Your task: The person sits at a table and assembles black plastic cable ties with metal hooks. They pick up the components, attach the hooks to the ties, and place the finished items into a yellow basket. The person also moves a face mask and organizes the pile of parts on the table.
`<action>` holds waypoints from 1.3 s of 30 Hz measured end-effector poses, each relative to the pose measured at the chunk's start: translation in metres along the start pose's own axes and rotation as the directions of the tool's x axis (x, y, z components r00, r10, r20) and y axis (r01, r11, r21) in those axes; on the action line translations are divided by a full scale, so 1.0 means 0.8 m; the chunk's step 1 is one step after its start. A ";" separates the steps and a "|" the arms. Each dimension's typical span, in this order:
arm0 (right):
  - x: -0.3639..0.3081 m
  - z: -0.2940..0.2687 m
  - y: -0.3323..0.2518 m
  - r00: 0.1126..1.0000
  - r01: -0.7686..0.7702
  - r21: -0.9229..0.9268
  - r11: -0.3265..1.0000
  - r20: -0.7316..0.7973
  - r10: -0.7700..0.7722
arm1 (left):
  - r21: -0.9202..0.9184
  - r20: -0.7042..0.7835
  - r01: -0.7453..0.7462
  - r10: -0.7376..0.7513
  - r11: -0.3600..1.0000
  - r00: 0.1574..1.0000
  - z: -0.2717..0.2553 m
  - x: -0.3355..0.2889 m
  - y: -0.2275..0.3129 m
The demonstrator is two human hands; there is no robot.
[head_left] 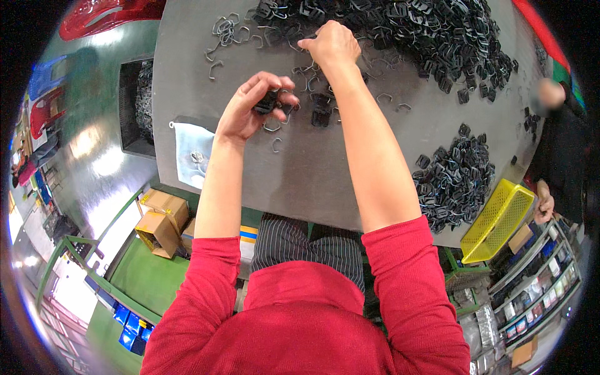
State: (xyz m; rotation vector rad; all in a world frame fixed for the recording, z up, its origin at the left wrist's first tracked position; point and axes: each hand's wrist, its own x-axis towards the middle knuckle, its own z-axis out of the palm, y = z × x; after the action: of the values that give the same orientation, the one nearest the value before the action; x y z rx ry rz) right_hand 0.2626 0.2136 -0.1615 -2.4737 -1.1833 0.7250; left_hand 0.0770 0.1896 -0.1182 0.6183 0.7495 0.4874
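My left hand [255, 107] is raised over the grey table, its fingers curled around several small black plastic buckles [267, 102]. Farther forward, my right hand [334, 47] reaches to the near edge of a large heap of black buckles [431, 37]. Its back faces up, the fingers bend downward and the thumb points left; whatever they pinch is hidden. Bent metal wire loops [306, 76] lie scattered between and beyond my hands. A few loose black buckles [321, 111] rest on the table, right of my left hand.
A second pile of buckles with wires [455, 178] lies at the right, beside a tilted yellow basket [498, 220]. A clear plastic bag [190, 153] lies near the left edge. Beyond it stands a black crate [136, 106]. A person in dark clothes [559, 150] is at the right.
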 end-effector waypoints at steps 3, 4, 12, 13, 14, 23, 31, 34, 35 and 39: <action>-0.007 -0.026 0.029 0.967 0.085 0.407 0.909 0.185 -0.173 | 0.490 -0.190 0.137 -0.048 0.861 0.981 0.002 0.037 -0.013; -0.019 -0.045 0.041 0.897 -0.210 0.683 0.700 0.420 -0.140 | 0.748 -0.197 0.044 0.159 0.662 0.967 0.013 0.044 -0.022; -0.085 -0.101 0.136 0.925 -0.346 0.927 0.147 0.363 -0.114 | 0.993 -0.119 0.101 0.489 0.062 0.864 0.075 0.092 -0.070; -0.081 -0.097 0.136 0.922 -0.348 0.872 0.344 0.384 -0.040 | 0.970 -0.207 0.142 0.373 0.195 0.905 0.077 0.096 -0.063; -0.075 -0.089 0.135 0.920 -0.350 0.776 0.524 0.391 0.037 | 0.939 -0.229 0.145 0.251 0.312 0.940 0.075 0.098 -0.052; -0.085 -0.088 0.131 0.925 -0.296 0.653 0.697 0.377 0.040 | -0.037 0.162 -0.040 0.045 0.999 0.986 0.028 0.034 0.004; -0.101 -0.088 0.146 0.955 -0.114 0.541 0.833 0.290 -0.058 | 0.945 -0.216 0.120 0.304 0.305 0.928 0.061 0.053 -0.052; -0.110 -0.064 0.123 0.986 0.083 0.023 0.996 0.140 -0.085 | 0.988 -0.137 0.152 0.374 -0.008 0.917 0.069 0.052 -0.080; -0.115 -0.055 0.117 0.989 0.118 -0.094 0.988 0.103 -0.109 | 0.991 -0.133 0.134 0.334 0.020 0.933 0.068 0.052 -0.081; -0.122 -0.064 0.117 0.980 0.097 0.049 0.994 0.172 -0.105 | 0.914 -0.094 0.012 0.183 0.406 0.979 0.047 0.051 -0.060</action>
State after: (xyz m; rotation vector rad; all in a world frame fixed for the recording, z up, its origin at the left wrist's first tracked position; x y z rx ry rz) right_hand 0.2987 0.0765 -0.1327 -2.3366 -1.3308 0.9428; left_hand 0.1399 0.1674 -0.1479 1.7028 1.1678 0.1681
